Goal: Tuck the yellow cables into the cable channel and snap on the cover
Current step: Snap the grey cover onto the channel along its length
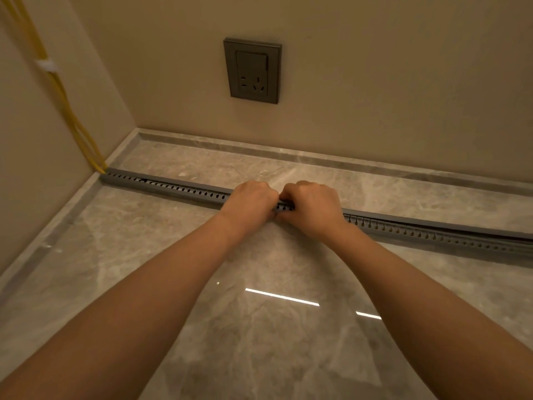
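A long grey cable channel [178, 188] with a row of side holes lies across the marble floor from the left wall to the right edge. Yellow cables [62, 95] run down the left wall and enter its left end. My left hand [250, 199] and my right hand [313, 204] sit side by side on the channel's middle, fingers curled over it and gripping it. To the left of my hands the grey cover sits flush. To the right, the cover [450, 228] stands slightly raised, with a dark gap under it.
A grey wall socket [252, 70] is on the far wall above the floor. A white clip [46, 65] holds the cables to the left wall. A marble skirting [288, 153] runs along the base of both walls.
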### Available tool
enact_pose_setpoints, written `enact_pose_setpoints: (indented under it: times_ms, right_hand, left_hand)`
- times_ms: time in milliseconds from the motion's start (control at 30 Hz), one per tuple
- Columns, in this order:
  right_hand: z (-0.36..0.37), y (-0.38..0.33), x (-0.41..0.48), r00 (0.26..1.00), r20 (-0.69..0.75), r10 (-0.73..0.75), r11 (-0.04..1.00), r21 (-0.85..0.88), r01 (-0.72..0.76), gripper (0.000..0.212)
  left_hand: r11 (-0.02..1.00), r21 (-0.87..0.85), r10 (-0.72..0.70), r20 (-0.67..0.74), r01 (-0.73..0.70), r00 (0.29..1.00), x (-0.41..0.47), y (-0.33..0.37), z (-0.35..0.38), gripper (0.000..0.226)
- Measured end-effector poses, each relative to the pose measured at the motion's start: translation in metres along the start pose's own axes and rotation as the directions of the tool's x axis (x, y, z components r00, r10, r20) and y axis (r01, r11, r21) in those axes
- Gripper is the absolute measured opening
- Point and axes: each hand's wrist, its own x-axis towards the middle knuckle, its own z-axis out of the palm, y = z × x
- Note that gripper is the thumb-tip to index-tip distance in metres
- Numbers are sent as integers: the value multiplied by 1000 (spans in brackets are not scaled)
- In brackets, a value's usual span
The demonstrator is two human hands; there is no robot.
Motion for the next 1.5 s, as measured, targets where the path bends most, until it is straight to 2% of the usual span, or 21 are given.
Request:
enact_pose_setpoints:
  times_ms: [167,300,600,767,900,1033,1267,1500]
  right_hand:
    - [11,-3,-21,989,-132,68,993,102,-55,34]
    - [12,-7,-33,985,-158,68,989,142,-45,36]
    - [-22,24,-50,987,-48,154,973,-165,-160,36]
    - [-29,20,-41,991,46,123,933,-345,-100,27]
    - [-38,20,-28,978,167,122,922,-383,-49,29]
    - [-42,24,-22,972,219,87,929,-370,0,33]
    - [-39,32,-22,982,188,14,938,-342,52,31]
    - [-35,36,-24,985,167,-35,940,-328,88,32]
  left_hand:
    - [999,-51,15,-52,-18,999,2,-4,3,23]
    - [996,-74,50,-111,-59,993,2,-5,5,23]
    - [994,-41,99,-138,-105,986,3,-7,6,14]
    - [993,-45,105,-153,-113,983,1,-7,6,13]
    - [994,-83,57,-140,-69,989,1,-6,5,12]
    - [989,-150,-4,-115,-14,993,1,-6,6,16]
    - [982,-180,-81,-112,60,990,-2,0,8,17]
    - [988,-113,-124,-155,107,980,-1,19,8,26]
